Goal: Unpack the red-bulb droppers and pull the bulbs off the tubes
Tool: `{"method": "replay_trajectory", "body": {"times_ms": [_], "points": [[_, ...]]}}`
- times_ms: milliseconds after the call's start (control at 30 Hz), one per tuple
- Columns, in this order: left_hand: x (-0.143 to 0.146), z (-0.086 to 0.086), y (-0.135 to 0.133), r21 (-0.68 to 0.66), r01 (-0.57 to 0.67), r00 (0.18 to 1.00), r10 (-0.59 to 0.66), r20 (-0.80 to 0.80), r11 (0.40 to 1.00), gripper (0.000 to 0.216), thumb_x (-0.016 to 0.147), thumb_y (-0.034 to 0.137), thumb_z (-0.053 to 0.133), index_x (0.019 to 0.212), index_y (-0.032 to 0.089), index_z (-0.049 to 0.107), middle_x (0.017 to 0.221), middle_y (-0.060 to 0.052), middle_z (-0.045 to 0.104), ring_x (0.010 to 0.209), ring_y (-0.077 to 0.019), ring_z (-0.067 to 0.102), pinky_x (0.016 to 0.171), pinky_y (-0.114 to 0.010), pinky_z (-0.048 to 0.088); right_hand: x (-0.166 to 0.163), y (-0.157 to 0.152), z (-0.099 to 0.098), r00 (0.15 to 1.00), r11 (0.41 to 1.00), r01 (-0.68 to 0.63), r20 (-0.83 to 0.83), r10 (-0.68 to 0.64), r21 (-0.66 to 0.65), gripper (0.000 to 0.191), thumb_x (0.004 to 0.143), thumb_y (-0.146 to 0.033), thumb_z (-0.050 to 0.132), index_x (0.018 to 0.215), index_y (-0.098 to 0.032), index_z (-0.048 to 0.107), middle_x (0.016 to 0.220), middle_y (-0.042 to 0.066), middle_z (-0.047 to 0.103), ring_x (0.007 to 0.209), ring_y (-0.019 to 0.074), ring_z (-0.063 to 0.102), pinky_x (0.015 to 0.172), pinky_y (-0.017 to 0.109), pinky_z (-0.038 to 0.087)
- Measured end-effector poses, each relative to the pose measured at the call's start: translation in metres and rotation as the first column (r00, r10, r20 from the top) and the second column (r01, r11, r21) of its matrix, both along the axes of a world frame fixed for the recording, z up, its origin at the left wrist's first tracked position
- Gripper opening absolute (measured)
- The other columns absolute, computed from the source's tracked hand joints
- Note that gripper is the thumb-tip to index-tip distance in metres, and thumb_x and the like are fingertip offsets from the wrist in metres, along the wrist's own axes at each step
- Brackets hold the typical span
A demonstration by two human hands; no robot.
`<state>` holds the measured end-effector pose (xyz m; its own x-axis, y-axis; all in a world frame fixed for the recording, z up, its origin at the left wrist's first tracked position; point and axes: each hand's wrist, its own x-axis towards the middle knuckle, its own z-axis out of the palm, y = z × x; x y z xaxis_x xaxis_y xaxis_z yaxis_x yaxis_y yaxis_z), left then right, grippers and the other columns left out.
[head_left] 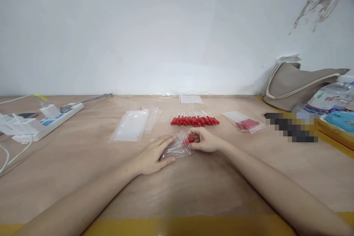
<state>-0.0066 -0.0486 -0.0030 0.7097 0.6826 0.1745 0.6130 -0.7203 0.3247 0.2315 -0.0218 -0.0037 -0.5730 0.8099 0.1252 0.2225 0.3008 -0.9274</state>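
My left hand (155,153) holds a small clear zip bag (178,146) against the table, thumb and fingers pinching its lower end. My right hand (204,139) is closed on red-tipped sticks (190,140), whose red ends sit at the bag's mouth. Just beyond both hands lies a row of several red-tipped sticks (195,119) on the wooden table (177,188).
A stack of empty clear bags (132,125) lies to the left, and another lies at the back (190,99). A filled bag (245,122) is to the right. A power strip with chargers (45,120) is far left. A beige bag (295,83) leans on the wall.
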Motion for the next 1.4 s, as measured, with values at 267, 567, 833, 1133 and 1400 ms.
{"method": "replay_trajectory", "body": {"times_ms": [267,567,833,1133,1400], "points": [[0.0,0.001,0.0,0.012,-0.012,0.997,0.013,-0.07,1.0,0.062,0.085,0.05,0.038,0.137,0.021,0.021,0.141,-0.008,0.027,0.13,-0.0242,0.022,0.105,-0.043,0.025,0.007,0.004,0.004,0.996,0.988,0.01,-0.083,-0.023,-0.153,0.026,0.061,-0.023,0.069,0.08,-0.016,0.052,0.07,-0.002,0.058,0.062,0.0091,0.055,0.058,0.023,0.045],[0.0,0.003,0.0,0.004,-0.008,0.994,0.008,-0.106,1.0,0.062,0.086,0.05,0.036,0.138,0.024,0.016,0.143,-0.007,0.023,0.131,-0.0247,0.02,0.105,-0.044,0.024,0.059,0.016,0.045,0.984,0.96,0.115,-0.106,-0.146,-0.254,0.03,0.06,-0.031,0.073,0.083,-0.014,0.062,0.08,0.004,0.066,0.071,0.0127,0.061,0.071,0.029,0.05],[-0.001,0.002,0.0,-0.003,-0.016,0.994,0.015,-0.111,1.0,0.061,0.086,0.051,0.036,0.138,0.027,0.016,0.144,-0.007,0.021,0.131,-0.0264,0.019,0.104,-0.046,0.023,0.116,0.046,0.028,0.641,0.608,0.765,-0.335,-0.691,0.21,0.03,0.066,-0.036,0.066,0.09,-0.019,0.062,0.089,0.007,0.066,0.083,0.0189,0.062,0.08,0.037,0.049],[0.0,0.004,-0.001,-0.016,-0.022,0.995,0.02,-0.097,1.0,0.061,0.085,0.051,0.037,0.138,0.026,0.02,0.143,-0.007,0.023,0.131,-0.027,0.02,0.104,-0.046,0.024,0.128,0.06,-0.02,0.783,0.586,0.46,0.007,-0.622,0.667,0.023,0.077,-0.028,0.051,0.092,-0.019,0.065,0.101,0.009,0.06,0.094,0.0194,0.056,0.085,0.035,0.046],[0.0,0.004,-0.001,-0.012,-0.028,0.993,0.026,-0.119,1.0,0.061,0.085,0.052,0.036,0.138,0.026,0.018,0.143,-0.008,0.022,0.131,-0.0263,0.02,0.104,-0.046,0.023,0.131,0.057,-0.017,0.838,0.745,0.434,0.077,-0.54,0.507,0.032,0.07,-0.035,0.06,0.098,-0.018,0.065,0.105,0.009,0.059,0.093,0.0205,0.057,0.082,0.035,0.047]]}}
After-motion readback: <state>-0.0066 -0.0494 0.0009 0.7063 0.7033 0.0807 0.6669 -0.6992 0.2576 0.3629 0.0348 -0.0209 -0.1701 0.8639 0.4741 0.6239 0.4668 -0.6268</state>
